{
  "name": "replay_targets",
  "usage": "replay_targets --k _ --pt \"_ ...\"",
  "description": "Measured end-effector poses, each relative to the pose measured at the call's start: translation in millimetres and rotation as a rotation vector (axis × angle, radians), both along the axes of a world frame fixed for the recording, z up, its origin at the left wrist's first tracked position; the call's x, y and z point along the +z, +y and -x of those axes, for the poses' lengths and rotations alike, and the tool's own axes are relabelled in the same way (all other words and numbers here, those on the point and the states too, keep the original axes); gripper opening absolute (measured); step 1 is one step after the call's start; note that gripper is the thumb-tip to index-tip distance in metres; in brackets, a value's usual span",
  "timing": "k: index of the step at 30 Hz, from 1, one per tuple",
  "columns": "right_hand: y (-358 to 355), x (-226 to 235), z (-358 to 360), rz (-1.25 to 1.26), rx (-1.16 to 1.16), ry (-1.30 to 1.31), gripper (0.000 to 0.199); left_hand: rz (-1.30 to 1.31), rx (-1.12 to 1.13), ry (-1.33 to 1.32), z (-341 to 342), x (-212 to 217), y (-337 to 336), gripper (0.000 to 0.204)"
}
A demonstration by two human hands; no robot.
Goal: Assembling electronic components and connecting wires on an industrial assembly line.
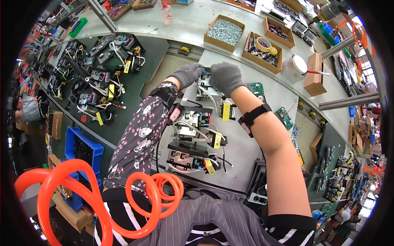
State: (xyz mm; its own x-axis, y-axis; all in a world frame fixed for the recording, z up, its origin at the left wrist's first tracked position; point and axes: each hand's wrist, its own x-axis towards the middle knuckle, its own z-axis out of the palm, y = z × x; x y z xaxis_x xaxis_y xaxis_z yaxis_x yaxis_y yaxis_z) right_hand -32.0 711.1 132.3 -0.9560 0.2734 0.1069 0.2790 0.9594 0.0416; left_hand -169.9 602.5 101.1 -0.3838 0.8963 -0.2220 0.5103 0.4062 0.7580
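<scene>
Both gloved hands meet at twelve o'clock on the grey tray (242,143): the left hand (187,75) and right hand (226,78) pinch narrowly at a small blue part (206,74), mostly hidden by fingers. It sits on the topmost circuit board (204,89); what else they grip, I cannot tell.

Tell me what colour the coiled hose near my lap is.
Bright orange; the coiled hose shows in the head view.

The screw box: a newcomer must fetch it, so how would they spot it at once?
Look along the pale curved bench beyond both gloved hands. Of the open cardboard boxes there, take the leftmost one. It alone is filled with small silvery screws, while its neighbours hold tape rolls and dark parts.
</scene>
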Motion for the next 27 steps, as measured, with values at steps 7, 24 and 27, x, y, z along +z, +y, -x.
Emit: replay_targets --k 7,24,27 --pt "-4 -5 -21 0.661 -0.539 0.285 0.031 0.013 -0.023 0.121 -1 1 1 0.037" --pt "9 62 10 -0.021 0.4 -0.517 0.023 0.036 0.01 0.064 4 -2 -1 0.036" --pt "13 64 4 -0.086 0.438 -0.587 0.015 0.025 -0.006 0.087 5 -4 0 0.036"
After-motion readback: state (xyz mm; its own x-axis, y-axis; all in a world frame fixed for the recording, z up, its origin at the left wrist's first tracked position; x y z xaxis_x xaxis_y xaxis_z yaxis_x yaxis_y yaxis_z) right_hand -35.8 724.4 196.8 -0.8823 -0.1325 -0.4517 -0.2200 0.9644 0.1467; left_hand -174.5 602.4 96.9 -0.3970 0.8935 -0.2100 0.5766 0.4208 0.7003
